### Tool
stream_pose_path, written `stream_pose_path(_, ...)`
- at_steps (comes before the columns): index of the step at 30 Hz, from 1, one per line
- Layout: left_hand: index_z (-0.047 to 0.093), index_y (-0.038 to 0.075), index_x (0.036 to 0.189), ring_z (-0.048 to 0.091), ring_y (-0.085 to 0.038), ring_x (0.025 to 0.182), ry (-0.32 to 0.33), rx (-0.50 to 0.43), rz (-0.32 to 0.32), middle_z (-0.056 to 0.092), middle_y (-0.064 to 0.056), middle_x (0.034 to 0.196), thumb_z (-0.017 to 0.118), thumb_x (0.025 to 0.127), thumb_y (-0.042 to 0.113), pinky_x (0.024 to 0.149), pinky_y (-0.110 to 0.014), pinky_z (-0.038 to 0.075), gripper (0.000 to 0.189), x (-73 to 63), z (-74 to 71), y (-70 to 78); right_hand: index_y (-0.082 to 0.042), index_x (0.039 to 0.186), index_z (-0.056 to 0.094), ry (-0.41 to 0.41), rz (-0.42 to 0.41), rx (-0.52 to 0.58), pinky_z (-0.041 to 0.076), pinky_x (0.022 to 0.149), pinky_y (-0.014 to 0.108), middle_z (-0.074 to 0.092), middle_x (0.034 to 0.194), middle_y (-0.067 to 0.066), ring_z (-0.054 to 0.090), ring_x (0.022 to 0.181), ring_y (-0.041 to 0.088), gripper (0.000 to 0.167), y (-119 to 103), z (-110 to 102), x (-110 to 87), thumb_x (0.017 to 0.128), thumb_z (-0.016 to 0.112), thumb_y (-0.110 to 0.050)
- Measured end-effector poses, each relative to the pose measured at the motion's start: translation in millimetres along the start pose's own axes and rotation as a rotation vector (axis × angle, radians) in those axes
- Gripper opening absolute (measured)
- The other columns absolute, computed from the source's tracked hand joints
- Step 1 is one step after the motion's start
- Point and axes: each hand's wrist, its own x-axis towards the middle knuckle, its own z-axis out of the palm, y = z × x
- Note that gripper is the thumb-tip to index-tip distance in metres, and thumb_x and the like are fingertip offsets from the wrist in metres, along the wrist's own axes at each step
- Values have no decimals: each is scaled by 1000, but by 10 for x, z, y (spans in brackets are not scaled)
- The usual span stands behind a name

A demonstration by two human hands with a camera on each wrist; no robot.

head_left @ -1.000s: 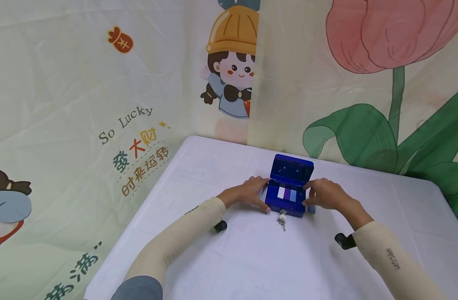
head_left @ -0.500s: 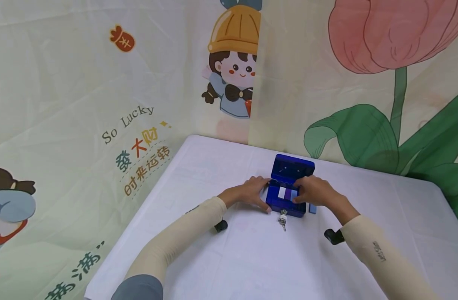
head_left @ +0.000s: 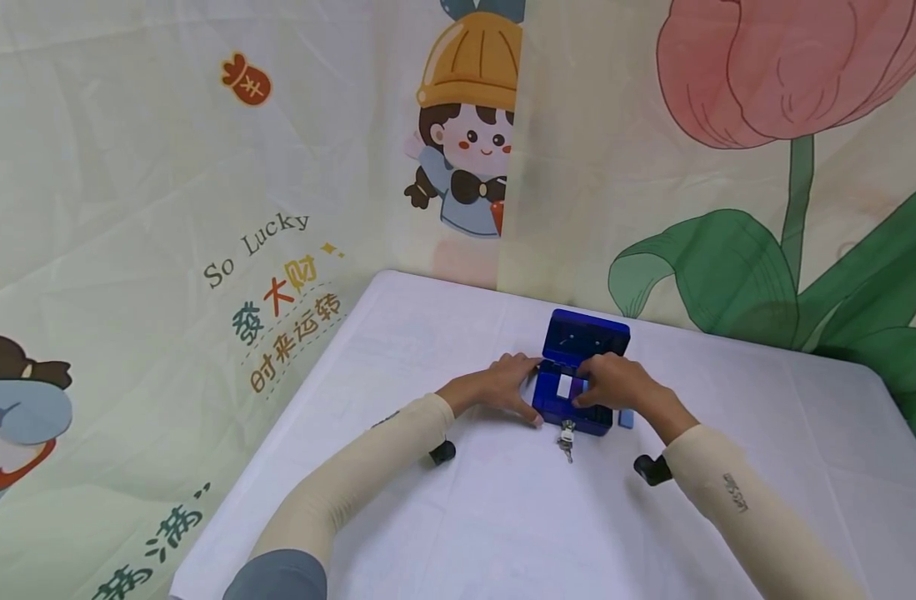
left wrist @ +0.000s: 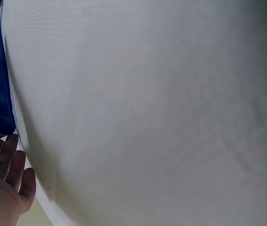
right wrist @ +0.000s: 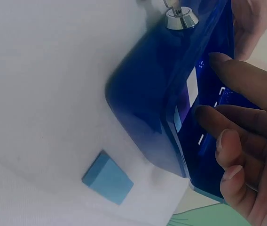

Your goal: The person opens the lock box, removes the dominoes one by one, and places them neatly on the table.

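Note:
A dark blue cash box [head_left: 572,415] stands on the table with its lid [head_left: 587,337] raised and keys [head_left: 566,442] hanging from its front lock. My left hand [head_left: 508,387] holds the box at its left end, thumb by the front corner and fingers by the back corner. Inside lie a white strip [head_left: 564,386], a purple strip [head_left: 576,388] and a light blue strip [right wrist: 178,120], side by side. Over these hovers my right hand [head_left: 615,385], its thumb and fingers spread apart with nothing seen between them; it covers part of the interior.
A small light blue block [right wrist: 107,178] lies on the tablecloth just right of the box. White cloth covers the table [head_left: 503,517]. Behind it hangs a printed curtain [head_left: 563,167] close to the table's back edge.
My right hand has moved left from the box's right side to over the strips inside, uncovering the light blue block beside the box. My left hand has stayed in place.

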Motion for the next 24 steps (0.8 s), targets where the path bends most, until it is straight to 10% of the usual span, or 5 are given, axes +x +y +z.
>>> stream_pose_path(24, 25, 15, 160, 41, -23, 125, -8, 42, 9, 46, -8, 144, 84, 74, 55, 112, -42, 37, 112, 13, 18, 11, -2, 124, 69, -20, 38, -40, 57, 87, 49, 73, 111, 14, 70, 95, 27, 54, -61, 113, 166, 84, 83, -34)
